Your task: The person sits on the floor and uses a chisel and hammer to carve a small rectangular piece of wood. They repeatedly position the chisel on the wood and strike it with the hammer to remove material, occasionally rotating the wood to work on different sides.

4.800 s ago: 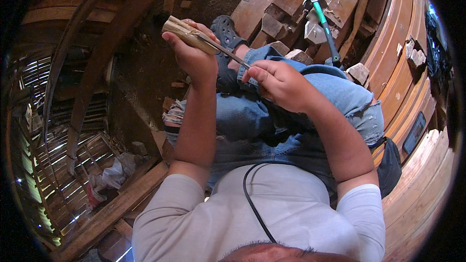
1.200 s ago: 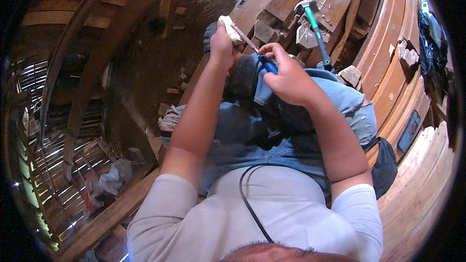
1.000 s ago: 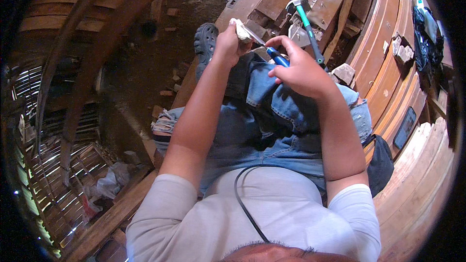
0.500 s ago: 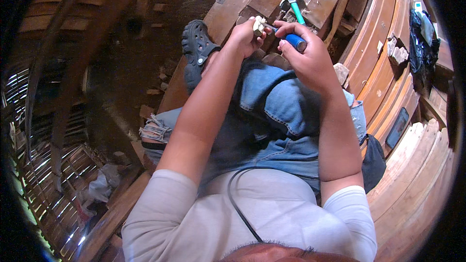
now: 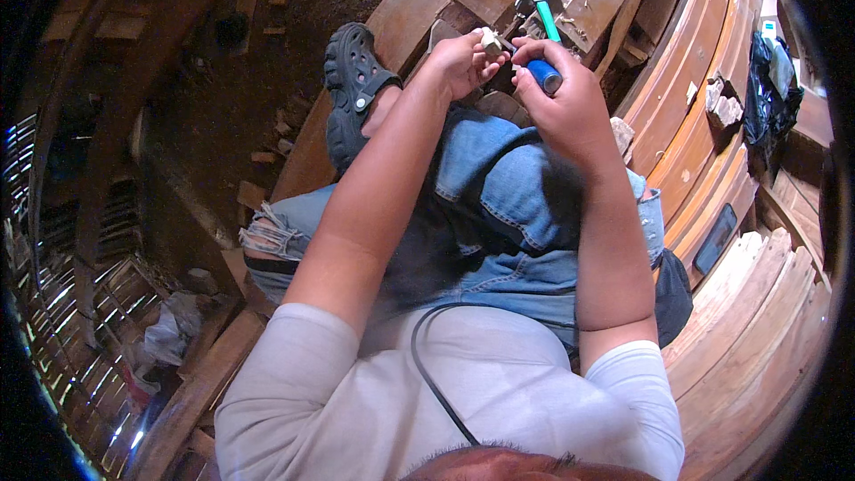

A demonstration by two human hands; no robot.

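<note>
At upper centre of the frame, the left hand (image 5: pixel 465 67) has its fingers closed around a short wood piece (image 5: pixel 490 42), while the right hand (image 5: pixel 568 96) curls around a blue-handled chisel (image 5: pixel 545 77), its tip too small to make out. A green-handled hammer (image 5: pixel 546 20) lies just above.

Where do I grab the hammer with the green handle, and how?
Probably by its green handle, wrapping your grip around it from above, on the right side. The part showing is slim and straight, and runs from the wider hammer head back toward the right hand, which hides the lower end.
</note>
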